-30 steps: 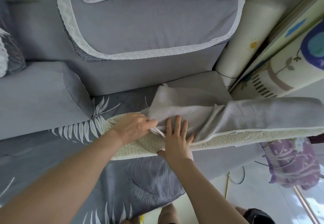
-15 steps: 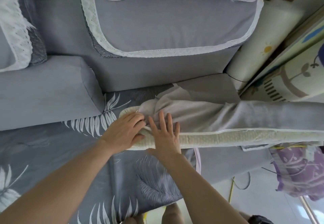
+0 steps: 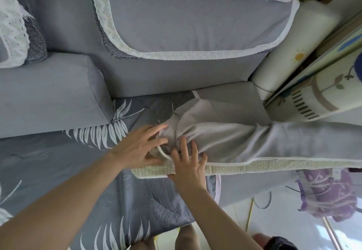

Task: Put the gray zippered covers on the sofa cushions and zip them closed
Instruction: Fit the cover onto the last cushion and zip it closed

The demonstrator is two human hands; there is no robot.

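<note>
Fingers (image 3: 156, 130) of the left hand (image 3: 137, 148) spread, tips hooked into the bunched end of the gray cover (image 3: 244, 140). Right hand (image 3: 188, 163) splayed flat, pressing cover down against the pale cushion (image 3: 254, 166). Cushion lies across the sofa seat (image 3: 58, 161), its near-left corner bare; the rest stretches right, draped. White piping edge (image 3: 162, 152) loops between the hands. Probable step: working the cover over the corner. Best done by pinning foam with the right, drawing fabric leftward evenly, seam aligned to the edge before zipping. Zipper not visible.
</note>
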